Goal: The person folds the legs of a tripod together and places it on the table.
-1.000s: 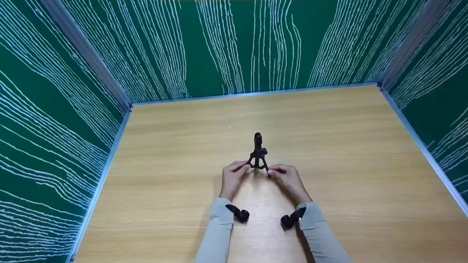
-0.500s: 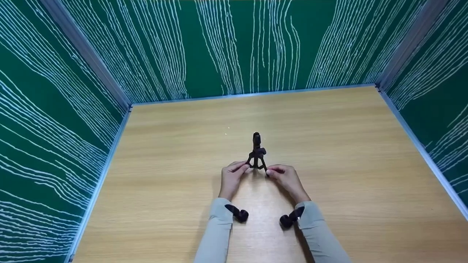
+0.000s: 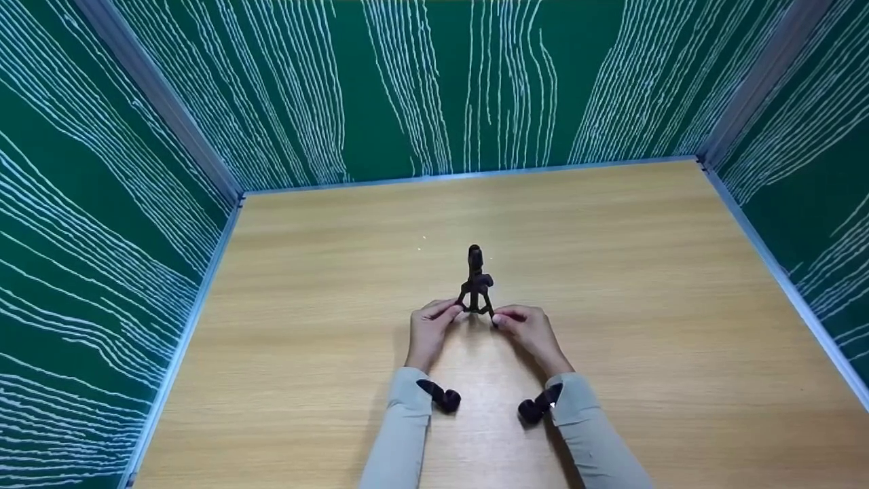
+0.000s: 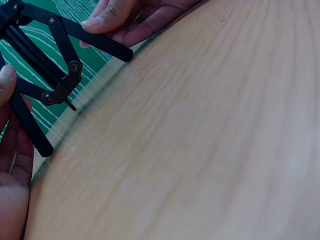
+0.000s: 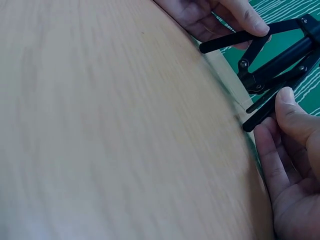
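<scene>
A small black tripod (image 3: 474,282) stands upright near the middle of the table, its legs spread and joined by hinged braces. My left hand (image 3: 430,331) pinches its left leg between thumb and fingers. On the other side, my right hand (image 3: 533,333) pinches the right leg close to its foot. In the left wrist view the tripod's centre column (image 4: 34,55) runs down between the braces, and both hands show at the legs. The right wrist view has the tripod leg (image 5: 262,115) between my right thumb and fingers, with the left hand (image 5: 235,20) beyond it.
The wood-grain table (image 3: 305,272) is bordered by a metal edge strip (image 3: 380,182). Green panels (image 3: 461,81) with white wavy lines enclose its back and sides. Small black cameras (image 3: 445,397) sit on both sleeve cuffs.
The tripod and both hands shift very slightly left in the head view. Both hands keep their pinch on the tripod's legs.
</scene>
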`<state>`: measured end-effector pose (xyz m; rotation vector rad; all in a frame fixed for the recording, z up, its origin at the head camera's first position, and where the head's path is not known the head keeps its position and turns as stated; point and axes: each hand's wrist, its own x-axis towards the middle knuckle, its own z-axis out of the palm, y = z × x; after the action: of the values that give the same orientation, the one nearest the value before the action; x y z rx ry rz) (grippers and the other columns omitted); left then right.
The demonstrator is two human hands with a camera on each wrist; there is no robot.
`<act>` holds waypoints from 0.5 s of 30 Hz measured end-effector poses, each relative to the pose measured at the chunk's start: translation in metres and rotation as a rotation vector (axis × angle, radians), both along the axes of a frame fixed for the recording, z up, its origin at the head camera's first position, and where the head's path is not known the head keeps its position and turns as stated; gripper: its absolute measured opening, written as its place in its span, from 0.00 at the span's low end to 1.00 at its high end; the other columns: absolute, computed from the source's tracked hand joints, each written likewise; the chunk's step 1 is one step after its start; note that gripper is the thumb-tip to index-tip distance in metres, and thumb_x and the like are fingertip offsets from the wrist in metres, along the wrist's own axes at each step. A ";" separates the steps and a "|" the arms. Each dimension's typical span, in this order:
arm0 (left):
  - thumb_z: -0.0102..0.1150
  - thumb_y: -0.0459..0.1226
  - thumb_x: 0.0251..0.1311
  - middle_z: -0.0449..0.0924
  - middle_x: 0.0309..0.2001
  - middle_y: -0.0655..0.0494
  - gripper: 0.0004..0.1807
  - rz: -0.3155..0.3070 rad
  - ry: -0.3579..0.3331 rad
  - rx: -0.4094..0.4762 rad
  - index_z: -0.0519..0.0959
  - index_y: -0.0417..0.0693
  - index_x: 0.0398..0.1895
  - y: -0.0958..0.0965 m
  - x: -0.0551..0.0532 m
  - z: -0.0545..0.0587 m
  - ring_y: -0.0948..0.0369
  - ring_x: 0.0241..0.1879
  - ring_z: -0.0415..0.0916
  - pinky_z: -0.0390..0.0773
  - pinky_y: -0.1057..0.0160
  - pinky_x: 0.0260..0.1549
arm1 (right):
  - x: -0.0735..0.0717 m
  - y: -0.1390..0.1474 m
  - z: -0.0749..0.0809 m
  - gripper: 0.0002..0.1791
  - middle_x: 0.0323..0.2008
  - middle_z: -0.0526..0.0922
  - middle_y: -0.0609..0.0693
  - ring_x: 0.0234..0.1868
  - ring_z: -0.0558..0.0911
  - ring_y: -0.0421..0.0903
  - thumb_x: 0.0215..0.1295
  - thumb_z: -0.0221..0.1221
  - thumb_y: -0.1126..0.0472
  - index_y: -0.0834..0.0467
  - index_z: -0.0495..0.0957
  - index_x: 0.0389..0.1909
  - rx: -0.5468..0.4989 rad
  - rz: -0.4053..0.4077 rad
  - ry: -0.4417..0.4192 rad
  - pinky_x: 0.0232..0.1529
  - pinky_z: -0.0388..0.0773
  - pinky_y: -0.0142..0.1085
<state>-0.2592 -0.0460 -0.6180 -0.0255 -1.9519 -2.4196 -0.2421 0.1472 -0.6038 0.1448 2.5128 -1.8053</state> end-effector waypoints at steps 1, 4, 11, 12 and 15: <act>0.68 0.30 0.52 0.85 0.37 0.52 0.13 0.000 -0.006 0.005 0.83 0.31 0.41 0.000 0.000 0.000 0.62 0.41 0.81 0.82 0.66 0.44 | 0.000 0.000 0.000 0.10 0.43 0.86 0.59 0.48 0.82 0.53 0.57 0.66 0.65 0.63 0.85 0.40 0.000 -0.003 0.002 0.56 0.76 0.42; 0.67 0.28 0.53 0.85 0.36 0.54 0.12 0.003 0.003 -0.006 0.83 0.30 0.41 0.000 -0.001 -0.001 0.64 0.40 0.81 0.82 0.68 0.42 | 0.000 -0.001 0.000 0.09 0.42 0.86 0.59 0.47 0.83 0.51 0.57 0.66 0.65 0.63 0.85 0.39 -0.006 -0.009 0.012 0.54 0.76 0.40; 0.64 0.26 0.55 0.86 0.35 0.55 0.11 0.015 0.054 -0.057 0.82 0.26 0.40 0.000 0.007 0.015 0.68 0.36 0.79 0.81 0.72 0.38 | -0.001 -0.003 -0.002 0.09 0.40 0.87 0.58 0.46 0.83 0.48 0.57 0.67 0.64 0.63 0.85 0.38 -0.022 -0.034 0.014 0.52 0.76 0.36; 0.64 0.26 0.54 0.86 0.34 0.55 0.11 0.015 0.051 -0.057 0.82 0.26 0.40 0.000 0.009 0.019 0.68 0.36 0.79 0.81 0.72 0.38 | 0.000 -0.004 -0.002 0.09 0.41 0.87 0.58 0.46 0.83 0.49 0.57 0.67 0.64 0.63 0.85 0.38 -0.025 -0.036 0.007 0.53 0.76 0.37; 0.65 0.27 0.54 0.86 0.34 0.55 0.11 0.012 0.042 -0.057 0.82 0.27 0.40 -0.001 0.012 0.026 0.67 0.36 0.80 0.81 0.71 0.39 | 0.000 -0.005 -0.002 0.10 0.42 0.87 0.58 0.48 0.83 0.52 0.56 0.67 0.64 0.63 0.85 0.39 -0.033 -0.044 -0.013 0.56 0.76 0.41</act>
<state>-0.2470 -0.0467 -0.5923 -0.0655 -1.9969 -2.3354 -0.2423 0.1426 -0.6054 0.2120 2.4894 -1.8540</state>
